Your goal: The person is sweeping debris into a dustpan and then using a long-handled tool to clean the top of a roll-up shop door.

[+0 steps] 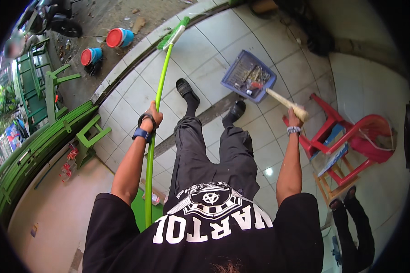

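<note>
My left hand (153, 116) is closed round the green handle of a broom (165, 68). The broom's green bristle head lies at the far edge of the tiles, by the raised curb, and its handle runs back past my left side. In my right hand (295, 119) is the pale handle of a blue-purple dustpan (228, 81). Its pan is out in front of my right foot, with small bits of debris and a reddish scrap inside. Both wrists wear bands. My feet, in dark slippers, stand on the tiles between the two tools.
Red plastic chairs (371, 125) stand to the right, with another person's legs (357, 227) behind them. Green benches (54, 145) line the left side. Beyond the curb (118, 68) are blue buckets with red lids (118, 38) and a parked motorbike (54, 18).
</note>
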The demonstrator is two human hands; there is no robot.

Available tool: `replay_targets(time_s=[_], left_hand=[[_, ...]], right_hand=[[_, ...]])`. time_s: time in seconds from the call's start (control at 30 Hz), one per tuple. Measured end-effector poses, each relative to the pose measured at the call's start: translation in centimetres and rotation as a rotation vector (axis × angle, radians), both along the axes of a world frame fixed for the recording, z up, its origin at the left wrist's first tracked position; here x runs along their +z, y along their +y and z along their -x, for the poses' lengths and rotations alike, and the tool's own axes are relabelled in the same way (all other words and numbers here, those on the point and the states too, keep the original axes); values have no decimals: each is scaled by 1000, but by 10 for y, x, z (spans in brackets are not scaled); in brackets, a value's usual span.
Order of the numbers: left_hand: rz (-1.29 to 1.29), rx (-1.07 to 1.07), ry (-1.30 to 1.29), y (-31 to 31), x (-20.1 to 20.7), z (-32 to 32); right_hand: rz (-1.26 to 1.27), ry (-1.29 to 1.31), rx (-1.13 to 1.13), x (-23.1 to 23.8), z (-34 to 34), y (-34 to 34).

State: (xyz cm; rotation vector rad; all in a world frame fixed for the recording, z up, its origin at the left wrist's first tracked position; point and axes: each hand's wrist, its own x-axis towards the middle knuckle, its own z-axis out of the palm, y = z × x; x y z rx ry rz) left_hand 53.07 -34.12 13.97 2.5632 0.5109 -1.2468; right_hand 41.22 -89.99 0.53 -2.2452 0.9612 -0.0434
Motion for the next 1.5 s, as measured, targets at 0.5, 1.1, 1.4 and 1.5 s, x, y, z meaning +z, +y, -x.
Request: replay_targets(time_s=[0.5,1.1,1.4,1.5], left_hand=[[520,199,248,-106,116,85],[329,148,-202,74,116,-121],[187,-305,-191,53,-54,-421],[-32,-455,-150,48,-97,-491]], right_hand=[[-111,-220,-139,-24,-22,53],[-780,-531,-571,109,-139,195],[-704,-519,-620,117,-194,238],[-686,-491,-616,115,-216,246]])
